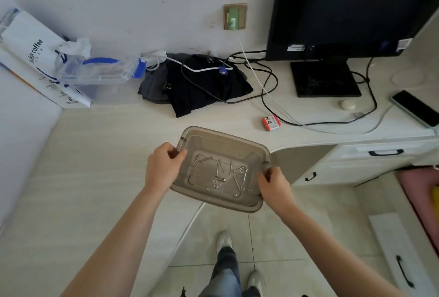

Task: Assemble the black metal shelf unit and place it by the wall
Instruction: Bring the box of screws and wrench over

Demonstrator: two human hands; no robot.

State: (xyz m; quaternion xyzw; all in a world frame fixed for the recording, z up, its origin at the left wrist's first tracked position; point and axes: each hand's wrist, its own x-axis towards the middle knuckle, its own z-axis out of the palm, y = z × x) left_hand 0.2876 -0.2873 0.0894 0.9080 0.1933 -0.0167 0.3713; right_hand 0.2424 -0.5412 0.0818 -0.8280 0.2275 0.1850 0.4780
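The left hand [162,166] and the right hand [275,186] grip opposite rims of the tray [209,199]; between them, the screws [221,169] lie inside it.

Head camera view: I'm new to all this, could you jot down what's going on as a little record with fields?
Held item: translucent grey plastic tray
Contents: loose silver screws and small round nuts or washers
Left hand: grips the tray's left rim
Right hand: grips the tray's right rim
Position: over the front edge of the pale desk
Behind: black monitor, pile of dark clothes
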